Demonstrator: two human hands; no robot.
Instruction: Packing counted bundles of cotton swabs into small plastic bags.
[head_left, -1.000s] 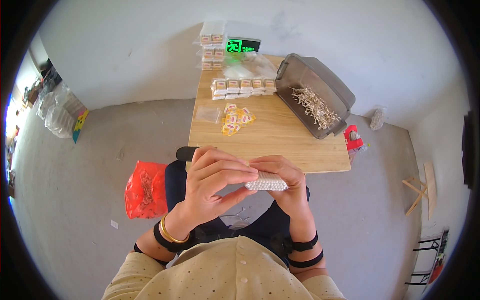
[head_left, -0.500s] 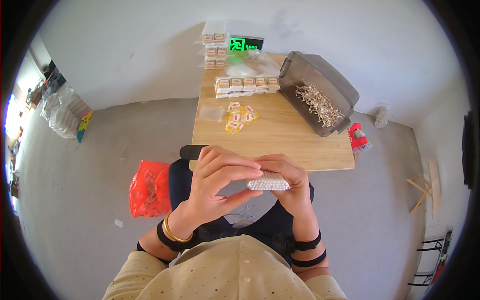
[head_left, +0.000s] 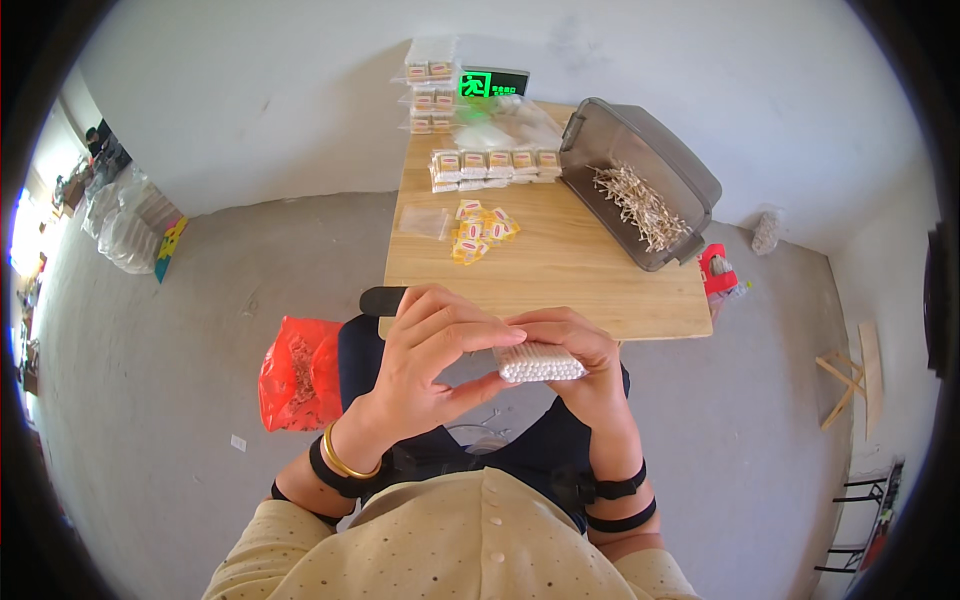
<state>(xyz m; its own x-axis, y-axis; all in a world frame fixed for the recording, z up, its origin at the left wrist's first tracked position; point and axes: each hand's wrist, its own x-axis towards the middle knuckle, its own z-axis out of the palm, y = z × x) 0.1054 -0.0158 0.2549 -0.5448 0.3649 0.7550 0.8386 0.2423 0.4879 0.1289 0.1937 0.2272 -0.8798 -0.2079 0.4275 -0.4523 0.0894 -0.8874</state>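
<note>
A flat pack of white-tipped cotton swabs [head_left: 543, 366] is held before me over the table's near edge, its row of round tips facing me. My right hand [head_left: 592, 362] wraps the pack's right side. At the left end, the fingers and thumb of my left hand [head_left: 428, 352] pinch the pack's edge. Beyond my hands, yellow-and-white paper labels [head_left: 480, 232] lie in a loose heap, with a small clear plastic bag [head_left: 424, 222] to their left. Loose cotton swabs [head_left: 645, 208] fill part of a tilted grey plastic bin [head_left: 632, 135].
Finished-looking swab packs [head_left: 495, 168] are lined up across the wooden table [head_left: 560, 290]. A taller stack of bagged packs [head_left: 430, 98] stands at the back left beside a lit green exit sign [head_left: 494, 84]. On the floor at left sits a red plastic bag [head_left: 300, 375].
Both hands keep hold of the swab pack. It has shifted very slightly to the right, and the left fingers sit nearer its left end.
</note>
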